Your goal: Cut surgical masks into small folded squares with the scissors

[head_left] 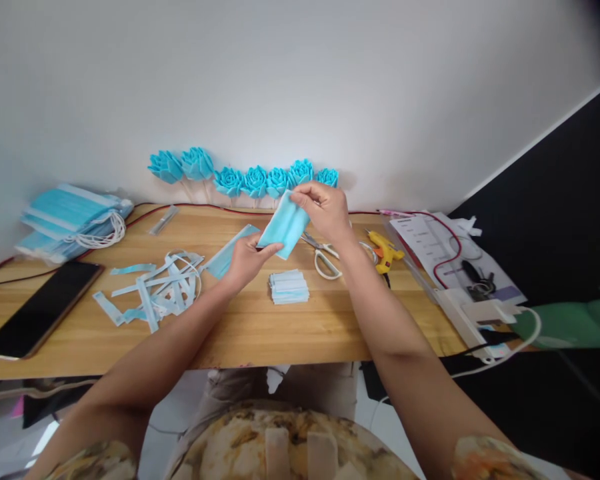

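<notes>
Both hands hold a light blue face mask piece (286, 227) tilted above the wooden table. My left hand (245, 262) pinches its lower left edge, the thumb lying across the front. At the upper right corner, my right hand (327, 207) grips it between thumb and fingers. Another blue mask piece (230, 252) lies flat on the table, partly hidden by my left hand. Just below the held piece is a small stack of cut mask pieces (289, 287). White-handled scissors (327, 262) rest beside my right wrist, partly covered by it.
Several blue paper-like flowers (256, 181) on sticks lean on the wall. Left are a mask pile (70, 217), cut strips (167, 287) and a phone (43, 310). Right are a yellow glue gun (384, 252), papers (430, 243), keys (481, 287) and a power strip (463, 320).
</notes>
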`<act>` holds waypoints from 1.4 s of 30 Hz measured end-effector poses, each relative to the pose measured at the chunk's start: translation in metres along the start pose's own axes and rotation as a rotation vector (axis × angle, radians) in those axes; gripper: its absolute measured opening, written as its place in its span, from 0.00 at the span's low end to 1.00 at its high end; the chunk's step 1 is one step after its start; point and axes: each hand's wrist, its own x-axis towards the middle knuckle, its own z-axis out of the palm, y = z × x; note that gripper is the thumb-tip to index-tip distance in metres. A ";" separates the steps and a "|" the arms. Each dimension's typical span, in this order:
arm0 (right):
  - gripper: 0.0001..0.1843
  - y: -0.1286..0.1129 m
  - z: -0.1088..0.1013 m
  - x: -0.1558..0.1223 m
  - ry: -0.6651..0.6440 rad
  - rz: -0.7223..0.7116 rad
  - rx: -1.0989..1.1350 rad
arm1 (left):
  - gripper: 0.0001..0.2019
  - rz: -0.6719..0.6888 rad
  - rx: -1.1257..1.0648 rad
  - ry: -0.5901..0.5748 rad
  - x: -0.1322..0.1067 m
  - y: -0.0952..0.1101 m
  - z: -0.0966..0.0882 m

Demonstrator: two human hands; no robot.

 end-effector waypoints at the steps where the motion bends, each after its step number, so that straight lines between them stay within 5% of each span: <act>1: 0.15 -0.001 -0.001 0.000 -0.003 -0.005 -0.007 | 0.17 0.053 0.043 0.007 0.000 -0.002 0.001; 4: 0.14 -0.002 -0.003 -0.002 -0.017 -0.012 -0.023 | 0.17 0.151 0.163 -0.002 0.000 -0.001 0.000; 13: 0.13 0.000 -0.004 -0.004 -0.061 -0.051 -0.059 | 0.19 0.098 0.037 -0.087 0.003 0.014 -0.014; 33: 0.14 0.003 -0.018 0.001 0.022 0.072 -0.051 | 0.21 0.167 0.235 -0.158 0.002 0.011 -0.012; 37: 0.14 -0.002 -0.016 -0.001 -0.014 0.061 -0.080 | 0.19 0.170 0.235 -0.182 0.006 0.007 -0.014; 42: 0.13 -0.017 -0.008 -0.005 -0.151 -0.043 -0.146 | 0.22 0.256 0.080 -0.077 0.015 0.014 -0.029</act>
